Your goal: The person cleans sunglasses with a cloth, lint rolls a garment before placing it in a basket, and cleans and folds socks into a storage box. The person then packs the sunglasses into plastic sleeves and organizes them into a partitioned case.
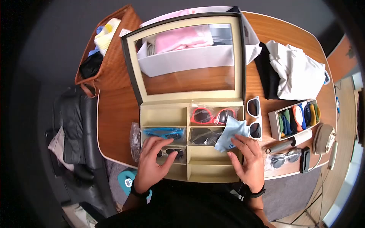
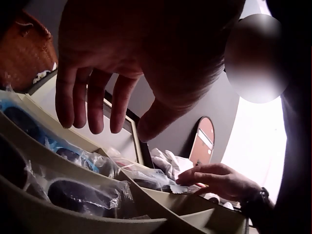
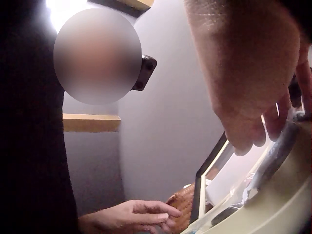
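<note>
A display box (image 1: 163,102) with a glass lid stands with the lid raised. My left hand (image 1: 154,157) hovers, fingers apart and holding nothing, over dark-lensed sunglasses (image 1: 175,153) in a clear bag. Blue sunglasses (image 1: 163,133) in plastic lie one compartment behind. My right hand (image 1: 248,156) touches a light blue cloth (image 1: 229,133) with its fingertips, the thumb standing apart. The cloth drapes over the right compartments, partly covering bagged dark sunglasses (image 1: 203,136). Bagged red sunglasses (image 1: 203,116) fill the compartment at the back right. In the left wrist view the left fingers (image 2: 97,114) hang loosely extended.
White sunglasses (image 1: 254,107) lie right of the box. Farther right are a box of rolled socks (image 1: 283,129), a lint roller (image 1: 302,138), bagged sunglasses (image 1: 283,159) and folded white clothing (image 1: 298,72). Behind the lid stands a white bin (image 1: 182,62); a woven basket (image 1: 116,57) is back left.
</note>
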